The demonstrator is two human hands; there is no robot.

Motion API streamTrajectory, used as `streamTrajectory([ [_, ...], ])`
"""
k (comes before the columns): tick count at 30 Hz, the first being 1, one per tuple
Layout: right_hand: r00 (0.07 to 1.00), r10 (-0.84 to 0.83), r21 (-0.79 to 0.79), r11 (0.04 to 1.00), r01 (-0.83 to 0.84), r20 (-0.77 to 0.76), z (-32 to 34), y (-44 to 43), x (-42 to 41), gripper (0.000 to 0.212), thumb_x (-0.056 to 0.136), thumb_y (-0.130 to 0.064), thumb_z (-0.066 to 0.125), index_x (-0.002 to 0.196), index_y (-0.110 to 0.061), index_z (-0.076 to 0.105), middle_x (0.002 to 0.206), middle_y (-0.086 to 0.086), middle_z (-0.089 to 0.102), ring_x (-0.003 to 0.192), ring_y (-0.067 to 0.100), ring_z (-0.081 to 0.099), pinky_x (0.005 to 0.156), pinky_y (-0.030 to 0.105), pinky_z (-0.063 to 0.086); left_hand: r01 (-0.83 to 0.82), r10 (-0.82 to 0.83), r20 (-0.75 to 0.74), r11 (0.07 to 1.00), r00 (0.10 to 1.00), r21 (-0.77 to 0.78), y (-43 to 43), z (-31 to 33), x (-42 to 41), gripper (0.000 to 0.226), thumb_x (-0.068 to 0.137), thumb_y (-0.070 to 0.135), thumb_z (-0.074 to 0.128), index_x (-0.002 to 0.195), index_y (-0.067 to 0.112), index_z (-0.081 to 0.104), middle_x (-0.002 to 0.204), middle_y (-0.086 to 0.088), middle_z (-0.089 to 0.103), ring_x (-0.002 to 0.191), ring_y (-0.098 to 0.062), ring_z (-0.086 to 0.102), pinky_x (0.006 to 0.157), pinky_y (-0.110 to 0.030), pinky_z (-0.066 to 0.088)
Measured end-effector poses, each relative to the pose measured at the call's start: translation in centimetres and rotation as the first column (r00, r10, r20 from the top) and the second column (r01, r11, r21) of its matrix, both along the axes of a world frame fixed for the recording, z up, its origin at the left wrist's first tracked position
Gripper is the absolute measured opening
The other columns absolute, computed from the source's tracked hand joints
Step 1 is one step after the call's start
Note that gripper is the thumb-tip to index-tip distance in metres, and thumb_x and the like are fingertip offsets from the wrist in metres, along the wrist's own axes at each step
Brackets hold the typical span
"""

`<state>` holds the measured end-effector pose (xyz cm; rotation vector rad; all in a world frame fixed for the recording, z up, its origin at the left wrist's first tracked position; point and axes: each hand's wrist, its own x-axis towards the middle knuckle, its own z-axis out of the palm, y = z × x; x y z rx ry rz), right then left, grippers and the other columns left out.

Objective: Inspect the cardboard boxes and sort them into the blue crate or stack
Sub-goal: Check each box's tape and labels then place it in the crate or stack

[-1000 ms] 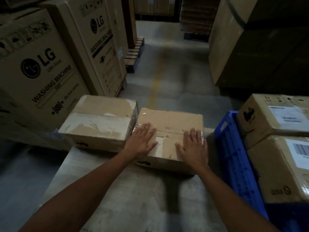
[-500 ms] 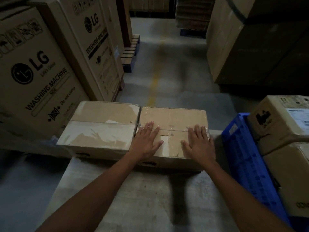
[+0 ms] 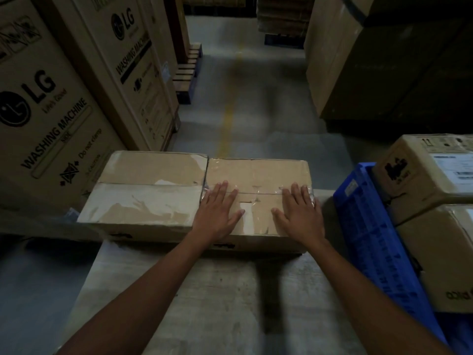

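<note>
Two taped cardboard boxes lie side by side at the far end of a pale table [image 3: 217, 298]. On top of the right box [image 3: 258, 172] my left hand [image 3: 217, 213] and my right hand [image 3: 299, 213] both rest flat, fingers straight and spread, near its tape seam. The left box [image 3: 146, 193] touches it and has torn tape patches. A blue crate [image 3: 371, 239] stands at the table's right side and holds two stacked cardboard boxes, an upper one [image 3: 430, 180] with a white label and a lower one [image 3: 442, 257].
Tall washing-machine cartons [image 3: 51, 111] line the left. Large brown cartons [image 3: 358, 60] rise at the right rear. A concrete aisle [image 3: 243, 98] with a faint yellow line runs away ahead, with wooden pallets [image 3: 186, 70] along its left.
Both hands stay flat on the right box and have slid slightly farther apart. The view has shifted a little, so the crate sits farther right.
</note>
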<state>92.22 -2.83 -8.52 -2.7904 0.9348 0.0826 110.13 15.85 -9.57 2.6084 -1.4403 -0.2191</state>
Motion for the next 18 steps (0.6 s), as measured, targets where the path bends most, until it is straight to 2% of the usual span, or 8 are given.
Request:
streamTrajectory([
  [4, 1.000, 0.000, 0.019, 1.000, 0.000, -0.009, 0.1, 0.1, -0.1, 0.071, 0.100, -0.065, 0.027, 0.159, -0.028, 0.012, 0.170, 0.003, 0.001, 0.156, 0.027, -0.005, 0.122, 0.056, 0.009, -0.001, 0.001, -0.005, 1.000, 1.000, 0.012, 0.0, 0.2, 0.0, 0.075, 0.096, 0.066, 0.012, 0.160, 0.029, 0.009, 0.168, -0.004, -0.006, 0.154, -0.021, -0.009, 0.123, -0.039, -0.008],
  [10, 0.997, -0.074, 0.212, 0.975, 0.073, -0.002, 2.4, -0.1, 0.1, 0.078, 0.097, -0.067, 0.039, 0.160, -0.030, 0.012, 0.170, 0.001, -0.001, 0.156, 0.026, -0.005, 0.121, 0.062, 0.013, 0.048, -0.047, -0.032, 0.999, 0.998, 0.025, -0.1, 1.5, -0.2, 0.073, 0.100, 0.064, 0.022, 0.160, 0.026, 0.008, 0.167, -0.007, -0.011, 0.154, -0.023, -0.012, 0.125, -0.046, -0.002],
  [15, 0.962, -0.170, 0.194, 0.973, 0.129, 0.214, 5.9, 3.1, -1.8, 0.081, 0.098, -0.062, 0.044, 0.162, -0.026, 0.009, 0.170, 0.001, -0.003, 0.156, 0.022, -0.004, 0.123, 0.056, 0.016, 0.159, -0.157, 0.025, 0.979, 0.987, -0.127, -2.0, 5.1, -2.5, 0.075, 0.099, 0.066, 0.021, 0.160, 0.025, 0.006, 0.166, -0.005, -0.015, 0.152, -0.019, -0.018, 0.125, -0.047, 0.000],
  [18, 0.892, -0.242, 0.213, 0.962, 0.170, 0.380, 8.4, 4.7, -4.5, 0.081, 0.098, -0.056, 0.050, 0.162, -0.026, 0.009, 0.170, 0.000, -0.004, 0.156, 0.020, -0.003, 0.123, 0.049, 0.013, 0.251, -0.242, 0.066, 0.941, 0.968, -0.228, -2.9, 7.8, -6.1, 0.077, 0.096, 0.066, 0.016, 0.160, 0.025, 0.006, 0.167, -0.005, -0.011, 0.153, -0.019, -0.015, 0.124, -0.044, -0.001],
])
